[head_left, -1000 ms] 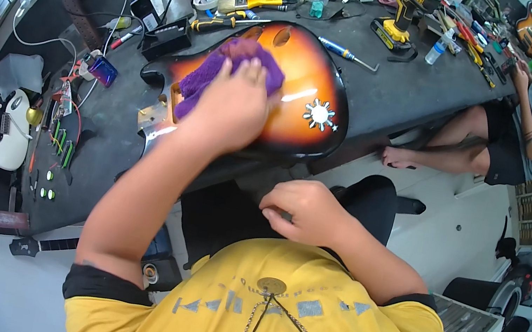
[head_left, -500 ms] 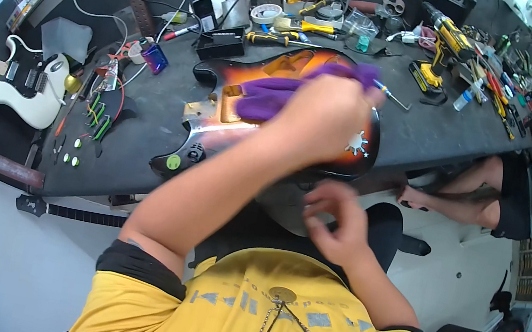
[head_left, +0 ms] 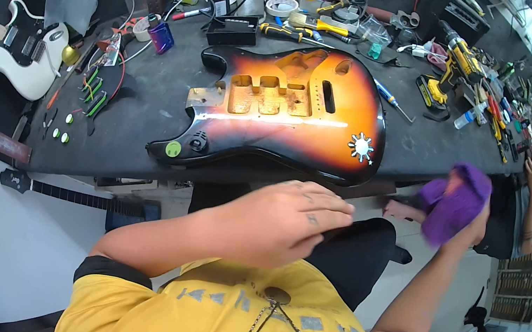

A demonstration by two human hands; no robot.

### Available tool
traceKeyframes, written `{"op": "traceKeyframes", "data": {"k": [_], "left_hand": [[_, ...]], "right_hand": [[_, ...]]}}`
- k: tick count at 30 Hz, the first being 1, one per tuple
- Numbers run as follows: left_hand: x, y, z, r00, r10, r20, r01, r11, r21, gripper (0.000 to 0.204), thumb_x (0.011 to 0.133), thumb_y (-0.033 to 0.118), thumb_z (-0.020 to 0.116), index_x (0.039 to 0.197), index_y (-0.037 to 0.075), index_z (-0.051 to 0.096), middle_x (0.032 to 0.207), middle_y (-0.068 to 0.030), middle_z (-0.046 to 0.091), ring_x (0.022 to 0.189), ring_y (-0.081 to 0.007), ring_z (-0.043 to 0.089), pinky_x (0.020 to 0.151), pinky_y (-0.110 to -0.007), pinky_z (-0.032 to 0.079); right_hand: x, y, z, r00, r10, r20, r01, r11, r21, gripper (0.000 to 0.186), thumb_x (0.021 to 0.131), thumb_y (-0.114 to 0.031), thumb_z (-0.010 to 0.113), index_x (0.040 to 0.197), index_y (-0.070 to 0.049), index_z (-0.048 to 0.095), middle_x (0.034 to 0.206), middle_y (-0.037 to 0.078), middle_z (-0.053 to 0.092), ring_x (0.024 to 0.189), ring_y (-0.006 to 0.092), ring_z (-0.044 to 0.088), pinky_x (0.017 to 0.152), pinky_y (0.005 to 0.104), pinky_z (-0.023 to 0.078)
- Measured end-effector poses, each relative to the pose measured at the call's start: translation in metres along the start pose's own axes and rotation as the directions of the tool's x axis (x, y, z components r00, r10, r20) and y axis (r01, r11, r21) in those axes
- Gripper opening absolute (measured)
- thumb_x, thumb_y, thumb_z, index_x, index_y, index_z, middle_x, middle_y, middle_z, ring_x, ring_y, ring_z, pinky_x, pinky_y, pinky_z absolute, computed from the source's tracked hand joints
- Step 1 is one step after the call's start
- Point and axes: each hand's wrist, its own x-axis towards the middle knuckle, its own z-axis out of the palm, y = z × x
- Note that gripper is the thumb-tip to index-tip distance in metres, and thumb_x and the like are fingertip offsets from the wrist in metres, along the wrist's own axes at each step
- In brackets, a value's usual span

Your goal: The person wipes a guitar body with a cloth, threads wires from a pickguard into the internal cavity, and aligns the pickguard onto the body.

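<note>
We see a guitar body [head_left: 286, 130] with a glossy sunburst finish: amber in the middle, warming to orange-red, then black all round the rim. A pale streak of light lies along its face. Yellowish pockets [head_left: 268, 107] are cut into the middle, with a dark slot [head_left: 329, 97] to their right. A white sun mark [head_left: 360, 147] sits near the right end, and a green round patch [head_left: 173, 149] is on the near horn.

The body lies flat and face up at the near edge of the counter [head_left: 152, 107], its long axis running left to right. The neck end and the 2 horns point left; the broad rounded end points right.

The left hand [head_left: 281, 222] is released, fingers loosely bent, just off the near side of the body and apart from it. Well to the right, past the counter's near edge, the right hand [head_left: 479, 228] grasps a bunched purple cloth [head_left: 447, 208], blurred here; we find its fingers mostly hidden.
</note>
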Motion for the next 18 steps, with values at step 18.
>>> {"op": "traceKeyframes", "data": {"k": [18], "left_hand": [[-0.099,-0.038,-0.139,0.77,-0.388,-0.506,0.566,0.782,0.262,0.033,0.091,0.001,0.075,0.124,0.001,0.075,0.112,-0.0143,0.081,0.085,-0.0219,0.075,0.078,-0.035,0.06]], "right_hand": [[0.063,0.161,0.025,0.902,-0.367,0.227,0.292,0.134,-0.947,0.069,0.101,-0.038,0.065,0.157,-0.001,0.05,0.163,0.024,0.051,0.148,0.0438,0.049,0.124,0.0551,0.033]]}}
